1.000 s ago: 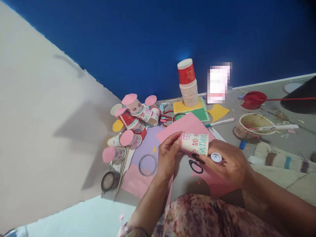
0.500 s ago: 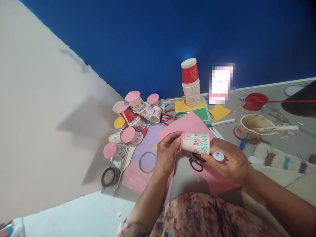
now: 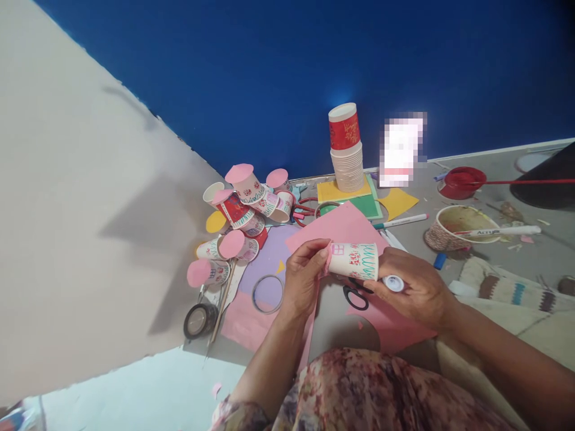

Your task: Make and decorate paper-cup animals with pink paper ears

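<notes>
A white paper cup (image 3: 353, 261) lies sideways between my hands. Its wall carries a pink window, red marks and green wavy strokes near the rim. My left hand (image 3: 308, 269) pinches the pink-covered end. At the rim end, my right hand (image 3: 411, 290) has its fingers against the cup and also grips a marker, whose pale round end (image 3: 394, 283) points toward me; most of the marker is hidden. Below the cup are black-handled scissors (image 3: 356, 297), partly covered, on pink paper (image 3: 395, 326).
Decorated cups with pink tops (image 3: 233, 244) are heaped at left. A tall cup stack (image 3: 348, 167) stands at the back on coloured paper. Tape rolls (image 3: 200, 321), a tape ring (image 3: 268, 294), an acrylic marker (image 3: 516, 230) on a tub (image 3: 438, 236) and a red bowl (image 3: 462, 182) lie around.
The whole view has shifted very slightly. Both hands keep the same hold on the cup, which has barely moved.
</notes>
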`<state>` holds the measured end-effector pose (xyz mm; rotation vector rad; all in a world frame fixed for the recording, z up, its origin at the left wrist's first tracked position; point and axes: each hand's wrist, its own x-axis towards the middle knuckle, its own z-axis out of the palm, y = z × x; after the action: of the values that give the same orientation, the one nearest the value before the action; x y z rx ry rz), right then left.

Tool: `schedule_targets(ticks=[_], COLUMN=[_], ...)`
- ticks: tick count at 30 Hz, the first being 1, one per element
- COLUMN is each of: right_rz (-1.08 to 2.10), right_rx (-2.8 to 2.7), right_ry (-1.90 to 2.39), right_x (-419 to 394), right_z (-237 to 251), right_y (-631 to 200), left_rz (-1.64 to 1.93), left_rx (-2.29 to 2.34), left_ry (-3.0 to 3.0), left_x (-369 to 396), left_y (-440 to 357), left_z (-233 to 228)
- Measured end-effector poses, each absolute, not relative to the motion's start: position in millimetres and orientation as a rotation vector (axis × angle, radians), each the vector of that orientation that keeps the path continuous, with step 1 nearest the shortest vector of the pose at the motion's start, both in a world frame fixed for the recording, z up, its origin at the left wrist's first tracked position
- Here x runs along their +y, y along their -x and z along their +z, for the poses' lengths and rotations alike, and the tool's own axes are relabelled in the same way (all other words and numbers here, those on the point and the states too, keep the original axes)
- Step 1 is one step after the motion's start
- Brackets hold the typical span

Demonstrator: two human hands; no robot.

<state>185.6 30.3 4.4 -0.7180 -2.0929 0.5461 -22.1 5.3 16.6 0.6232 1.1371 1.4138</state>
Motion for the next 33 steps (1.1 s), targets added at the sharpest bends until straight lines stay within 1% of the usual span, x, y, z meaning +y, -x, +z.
schedule_targets(ticks=[2,4,7,10,12,15,19,33], right_rz=[0.635,0.818,1.271,1.776,1.93,1.988,2.065,2.11], right_rx=[-2.046,-1.942,-1.641,-1.151,-0.931,-0.839,-0.744,-0.694], right_ry=[0.753,0.863,1.026,0.978,0.934,0.927,0.911,0.878], right_x=[29,29,31,36,40,42,38,35], right_z=[5,7,6,1,-3,-7,-7,-2], right_y=[-185,-186,-189,-191,-190,-188,-185,-182], left_rz=[1.419,1.435,1.473,1.529,1.567,1.586,1.583,1.563], left_rx=[1.146,1.153,1.162,1.182,1.197,1.188,1.17,1.283], left_ry=[-0.618,-0.62,-0.637,-0.746,-0.877,-1.021,-1.056,-1.111], left_x=[6,5,3,-1,-2,-4,-5,-4], left_y=[22,21,22,24,24,23,20,18], left_z=[17,18,19,18,16,14,14,14])
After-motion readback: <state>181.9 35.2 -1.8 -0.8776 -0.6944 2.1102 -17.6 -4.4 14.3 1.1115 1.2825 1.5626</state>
